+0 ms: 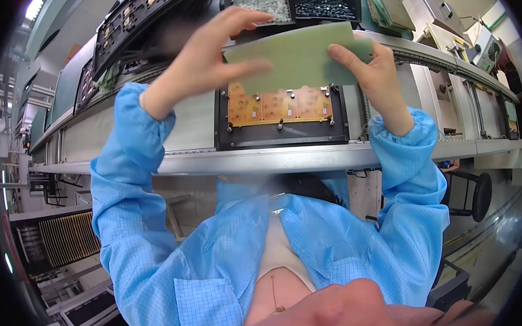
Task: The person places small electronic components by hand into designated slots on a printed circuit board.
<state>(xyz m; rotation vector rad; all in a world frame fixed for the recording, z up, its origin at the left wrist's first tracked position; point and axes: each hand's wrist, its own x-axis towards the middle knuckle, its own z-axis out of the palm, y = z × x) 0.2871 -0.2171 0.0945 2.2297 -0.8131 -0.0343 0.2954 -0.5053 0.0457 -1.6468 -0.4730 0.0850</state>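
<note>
The right hand [377, 66] is pinching a green sheet [293, 56]; the left hand [206, 56] is standing wide open, any contact with it unclear.

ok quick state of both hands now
Left hand: open, at left end of the green sheet; contact unclear.
Right hand: closed, holding the green sheet's right end.

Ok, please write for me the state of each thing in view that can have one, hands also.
Left hand, open, thumb blurred; contact with sheet unclear
Right hand, gripping the sheet's right end
Green sheet, held up
Orange board, set in frame, partly hidden
Black frame, lying flat
White parts, loose
Dark parts, loose
</note>
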